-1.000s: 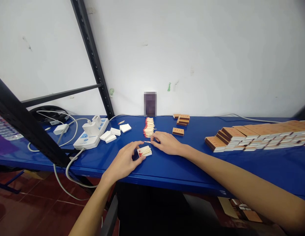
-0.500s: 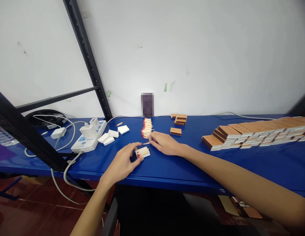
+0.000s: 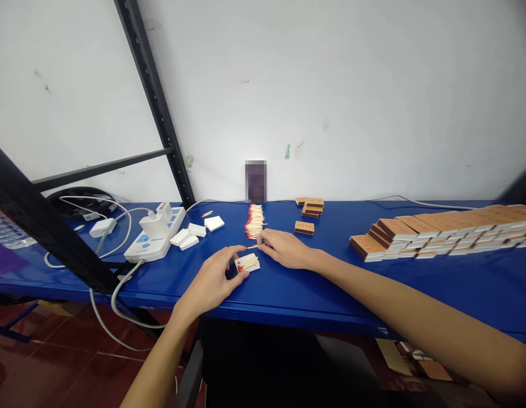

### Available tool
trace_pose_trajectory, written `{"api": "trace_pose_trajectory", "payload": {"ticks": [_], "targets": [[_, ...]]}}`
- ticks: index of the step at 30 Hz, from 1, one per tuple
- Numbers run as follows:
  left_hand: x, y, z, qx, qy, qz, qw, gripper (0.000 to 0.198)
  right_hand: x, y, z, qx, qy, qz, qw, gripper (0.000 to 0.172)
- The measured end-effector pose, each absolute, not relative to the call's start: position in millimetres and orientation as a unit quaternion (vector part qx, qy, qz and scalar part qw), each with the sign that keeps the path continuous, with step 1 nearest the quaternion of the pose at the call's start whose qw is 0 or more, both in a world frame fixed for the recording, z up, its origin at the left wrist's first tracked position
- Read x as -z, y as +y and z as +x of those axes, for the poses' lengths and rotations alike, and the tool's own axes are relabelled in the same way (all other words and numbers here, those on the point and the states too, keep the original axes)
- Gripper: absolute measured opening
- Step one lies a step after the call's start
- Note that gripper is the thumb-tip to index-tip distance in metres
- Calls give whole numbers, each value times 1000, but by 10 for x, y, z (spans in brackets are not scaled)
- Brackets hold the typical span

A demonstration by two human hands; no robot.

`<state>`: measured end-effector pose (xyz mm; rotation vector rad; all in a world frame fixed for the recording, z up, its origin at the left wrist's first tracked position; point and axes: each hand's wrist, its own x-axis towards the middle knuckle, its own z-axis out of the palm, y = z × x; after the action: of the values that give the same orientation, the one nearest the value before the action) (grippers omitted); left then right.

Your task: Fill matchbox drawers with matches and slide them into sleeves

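A small white matchbox tray (image 3: 255, 267) lies on the blue tabletop with several red-tipped matches in it. My left hand (image 3: 214, 279) curves round its left end, thumb at the near side and fingers beyond the far side. Just past the tray, a single match (image 3: 251, 247) lies crosswise, its red head by my left index fingertip. The fingers of my right hand (image 3: 286, 248) are pinched together at the other end of this match. Behind them runs a long pile of loose matches (image 3: 255, 220), heads to the left.
White trays (image 3: 214, 223) and a power strip (image 3: 154, 237) with cables are at left, beside a black shelf post (image 3: 154, 102). A few matchboxes (image 3: 304, 227) sit right of the pile. Farther right stands a long stack of matchboxes (image 3: 436, 226). A pixelated dark object (image 3: 256, 181) leans on the wall.
The whole view has shifted slightly. My right fingertips have come down a little to the end of the single match. My left hand stays at the tray.
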<state>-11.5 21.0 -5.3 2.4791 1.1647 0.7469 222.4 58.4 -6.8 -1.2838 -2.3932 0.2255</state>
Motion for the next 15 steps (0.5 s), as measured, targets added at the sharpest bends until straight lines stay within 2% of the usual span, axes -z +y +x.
{"api": "trace_pose_trajectory", "payload": {"ticks": [15], "targets": [[-3, 186, -130, -213, 364, 899, 116, 35, 63, 595, 2224, -92, -857, -463, 208, 14]]}}
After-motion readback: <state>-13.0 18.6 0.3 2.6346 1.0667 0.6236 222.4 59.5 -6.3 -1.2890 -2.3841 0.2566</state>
